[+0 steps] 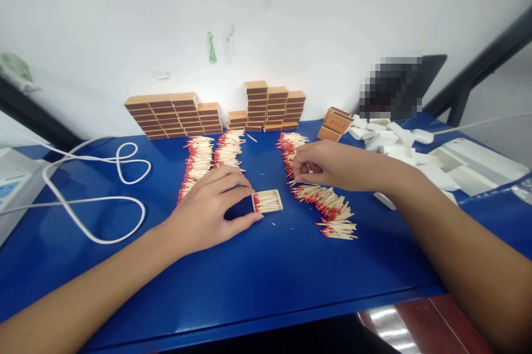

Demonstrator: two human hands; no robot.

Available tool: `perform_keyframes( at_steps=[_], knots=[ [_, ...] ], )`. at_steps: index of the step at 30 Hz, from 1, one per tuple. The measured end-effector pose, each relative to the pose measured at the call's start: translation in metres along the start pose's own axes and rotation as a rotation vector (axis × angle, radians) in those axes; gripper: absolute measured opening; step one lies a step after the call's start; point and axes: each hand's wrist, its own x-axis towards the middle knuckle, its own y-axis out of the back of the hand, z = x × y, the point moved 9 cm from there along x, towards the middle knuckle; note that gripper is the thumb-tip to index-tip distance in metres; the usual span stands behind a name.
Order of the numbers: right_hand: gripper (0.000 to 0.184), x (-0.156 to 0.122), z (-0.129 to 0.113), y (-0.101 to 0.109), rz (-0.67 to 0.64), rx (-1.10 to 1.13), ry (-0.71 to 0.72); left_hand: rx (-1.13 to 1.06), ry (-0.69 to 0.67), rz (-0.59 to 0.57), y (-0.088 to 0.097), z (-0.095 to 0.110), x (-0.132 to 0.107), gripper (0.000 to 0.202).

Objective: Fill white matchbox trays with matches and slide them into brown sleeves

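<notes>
A small white matchbox tray point(281, 200) lies on the blue table with red-tipped matches point(268, 200) inside. My left hand point(216, 207) steadies its left end, thumb and forefinger gripping the near and far corners. Over the right-hand row of loose matches point(324, 199), my right hand point(318, 163) is closed in a pinch. Its fingertips are down among the match sticks, and how many they hold is hidden. Two more match rows, one on the outer left point(197, 160) and one beside it point(228, 149), run back behind my left hand, which partly covers them.
Stacked matchboxes point(178, 116) line the wall, with a second stack point(274, 107) to their right. Orange box sleeves point(334, 124) lean near a heap of white empty trays point(390, 140). A white cable point(97, 240) loops at left. The table's front edge point(291, 312) is near.
</notes>
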Motion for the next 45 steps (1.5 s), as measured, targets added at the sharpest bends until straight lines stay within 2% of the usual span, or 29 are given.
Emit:
perform_keyframes(
  at_steps=[17,23,37,45],
  knots=[
    [0.004,0.001,0.008,-0.01,-0.017,0.003,-0.058,-0.005,0.008,-0.004,0.0,-0.001,0.0,0.024],
    [0.004,0.0,0.001,-0.003,0.039,0.033,-0.033,-0.007,0.004,-0.005,0.0,0.0,0.001,0.023],
    [0.006,0.003,0.001,-0.013,-0.02,0.006,-0.046,-0.005,0.009,-0.018,-0.001,0.0,0.0,0.022],
    [0.009,0.003,-0.002,-0.005,0.063,0.035,-0.062,-0.009,0.007,-0.006,0.0,0.0,0.002,0.021]
  ],
)
